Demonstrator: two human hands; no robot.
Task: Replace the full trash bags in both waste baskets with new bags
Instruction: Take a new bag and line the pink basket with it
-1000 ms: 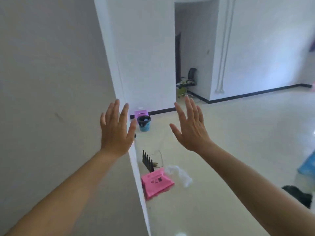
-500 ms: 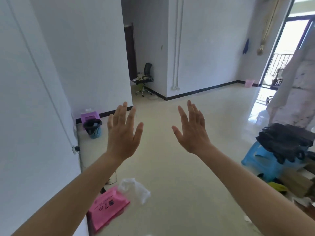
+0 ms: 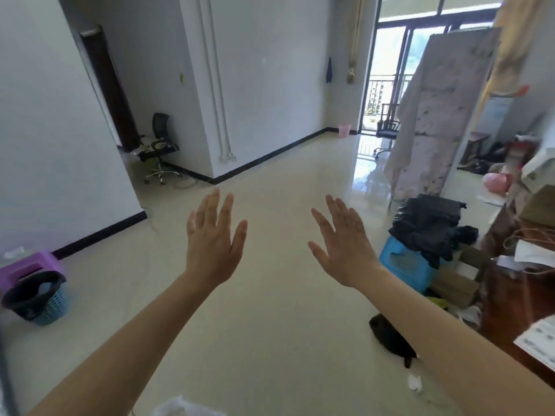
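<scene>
Hands (image 3: 214, 244) still raised, view swung right.

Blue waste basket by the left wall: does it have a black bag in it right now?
Yes, a black bag lines the blue waste basket, folded over its rim.

— What stands on the cream tiled floor (image 3: 270, 340)?
— At the left wall, a blue waste basket (image 3: 40, 301) with a black liner, touching a purple stool (image 3: 28, 265). Far off, a pink waste basket (image 3: 344, 130)
— On the right?
— A blue stool (image 3: 404, 267) under black bags (image 3: 428, 225); nearer, a black bag (image 3: 390, 340) lying flat
</scene>
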